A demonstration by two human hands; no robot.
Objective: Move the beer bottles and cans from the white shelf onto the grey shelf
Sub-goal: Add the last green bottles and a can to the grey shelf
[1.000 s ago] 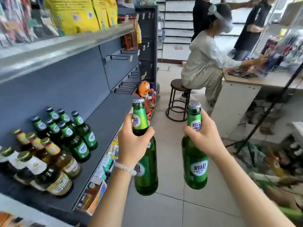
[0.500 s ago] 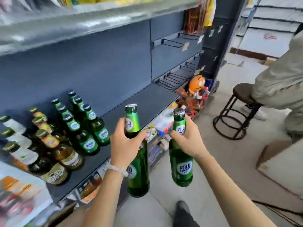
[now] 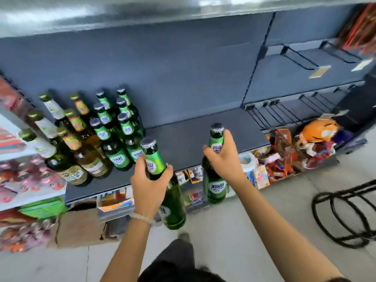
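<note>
The left hand (image 3: 149, 185) holds a green beer bottle (image 3: 164, 180) by the neck, fingers curled round it. The right hand (image 3: 224, 159) grips another green bottle (image 3: 215, 180) the same way. Both bottles hang in front of the grey shelf (image 3: 195, 135). More bottles (image 3: 105, 135) stand on its left part. Blurry packs, maybe snacks (image 3: 278, 169), sit below.

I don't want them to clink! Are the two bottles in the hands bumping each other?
Apart. The head view shows grey shelf between left bottle and right bottle.
</note>
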